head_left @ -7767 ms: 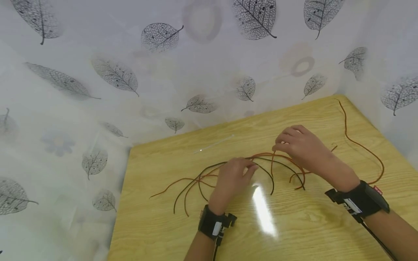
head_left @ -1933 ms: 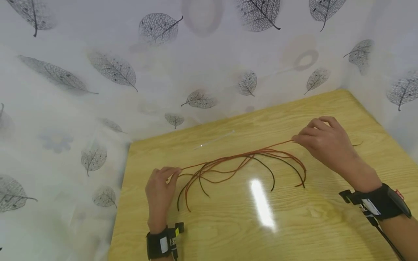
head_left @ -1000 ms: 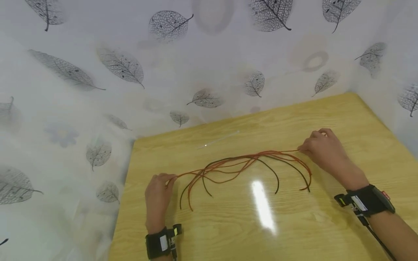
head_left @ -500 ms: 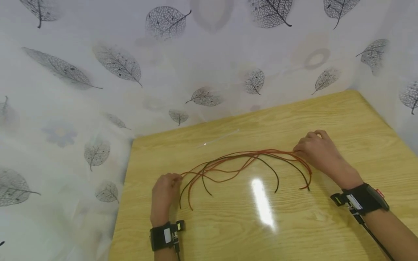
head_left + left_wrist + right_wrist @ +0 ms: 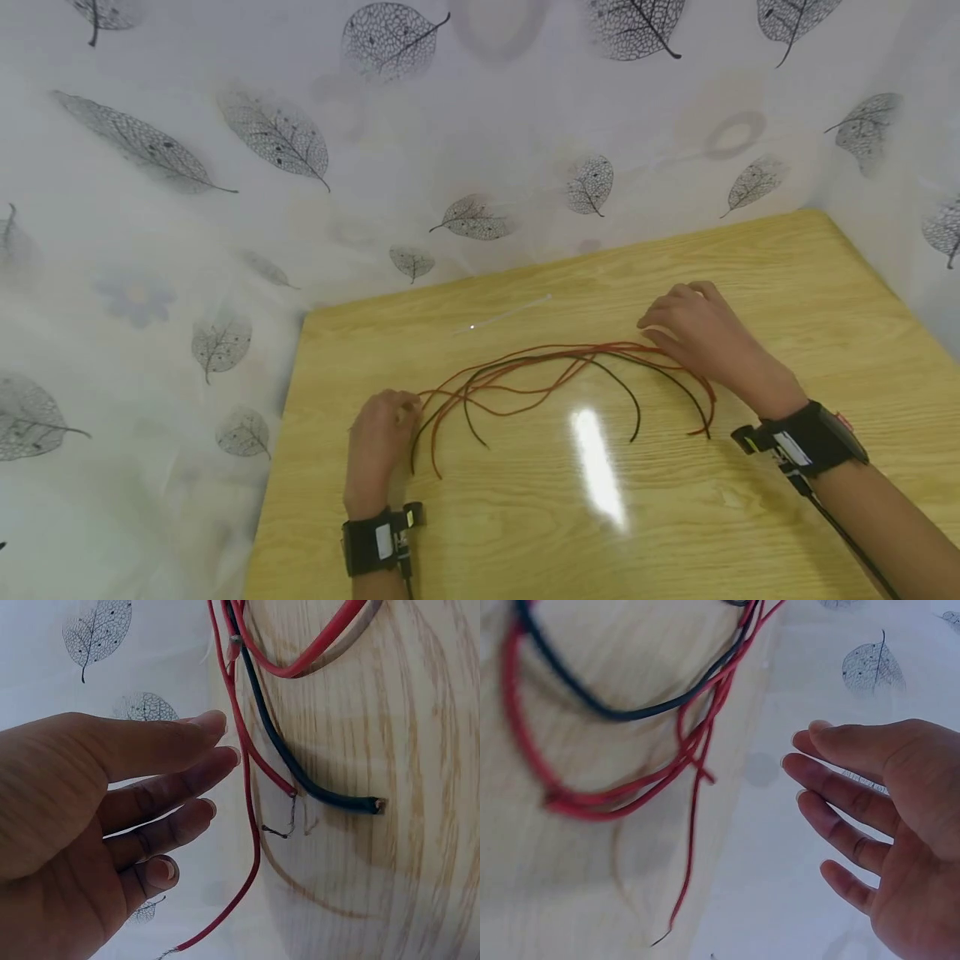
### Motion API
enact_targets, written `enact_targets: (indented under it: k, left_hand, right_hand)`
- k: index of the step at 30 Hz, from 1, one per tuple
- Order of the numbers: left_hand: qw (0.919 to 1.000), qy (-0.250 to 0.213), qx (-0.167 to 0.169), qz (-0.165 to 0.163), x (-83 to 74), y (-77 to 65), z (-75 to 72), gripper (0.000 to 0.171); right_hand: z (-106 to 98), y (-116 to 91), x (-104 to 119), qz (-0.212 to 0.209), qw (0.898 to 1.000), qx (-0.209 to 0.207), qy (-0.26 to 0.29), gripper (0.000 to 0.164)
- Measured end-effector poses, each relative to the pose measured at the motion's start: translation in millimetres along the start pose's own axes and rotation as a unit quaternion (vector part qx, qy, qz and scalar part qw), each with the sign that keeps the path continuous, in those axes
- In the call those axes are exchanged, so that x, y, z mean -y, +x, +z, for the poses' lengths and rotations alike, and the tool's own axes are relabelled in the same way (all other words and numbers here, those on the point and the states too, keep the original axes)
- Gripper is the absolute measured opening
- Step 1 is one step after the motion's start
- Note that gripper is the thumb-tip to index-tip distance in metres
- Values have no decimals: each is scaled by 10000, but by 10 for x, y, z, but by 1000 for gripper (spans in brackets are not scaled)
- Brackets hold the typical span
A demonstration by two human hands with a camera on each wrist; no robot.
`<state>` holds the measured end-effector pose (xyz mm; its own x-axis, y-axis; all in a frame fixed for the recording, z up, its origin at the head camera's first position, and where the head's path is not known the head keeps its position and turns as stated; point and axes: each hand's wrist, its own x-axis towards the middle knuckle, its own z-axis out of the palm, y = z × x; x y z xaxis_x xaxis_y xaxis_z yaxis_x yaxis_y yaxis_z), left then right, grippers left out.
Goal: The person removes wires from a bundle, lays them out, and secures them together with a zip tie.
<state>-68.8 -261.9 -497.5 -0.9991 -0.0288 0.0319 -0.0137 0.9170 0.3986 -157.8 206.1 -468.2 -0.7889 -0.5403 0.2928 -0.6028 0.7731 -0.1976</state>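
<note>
A loose bundle of thin red wires [image 5: 512,414] and black wires [image 5: 637,404] lies in an arc across the wooden table in the head view. My left hand [image 5: 378,450] is at the bundle's left end, fingers relaxed. The left wrist view shows its fingertips right beside a red wire [image 5: 250,810] with bare strands at its tip, gripping nothing; a dark wire [image 5: 264,716] runs past. Over the right end, my right hand [image 5: 708,337] has its fingers loosely spread and holds nothing. In the right wrist view, a red wire [image 5: 689,859] hangs apart from those fingers.
Behind the bundle, a thin whitish, translucent strip [image 5: 510,314] lies on the wooden table [image 5: 525,517]. Walls with a leaf print [image 5: 480,125] border the table at the back and sides. A light reflection shines on the tabletop near the front.
Both hands stretched a red wire between them, lowered it onto the bundle and let go. The right hand has since moved left and its fingers have opened. The separate red wire at far right joined the bundle.
</note>
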Motion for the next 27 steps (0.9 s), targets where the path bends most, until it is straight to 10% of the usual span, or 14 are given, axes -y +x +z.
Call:
enact_targets:
  k: [21, 27]
  left_hand:
    - [9980, 115, -514, 350, -56, -57, -47, 14]
    - [9938, 200, -908, 608, -48, -43, -65, 12]
  right_hand:
    - [703, 1311, 197, -141, 9917, 1276, 9, 27]
    - [869, 1506, 263, -740, 9917, 961, -422, 11]
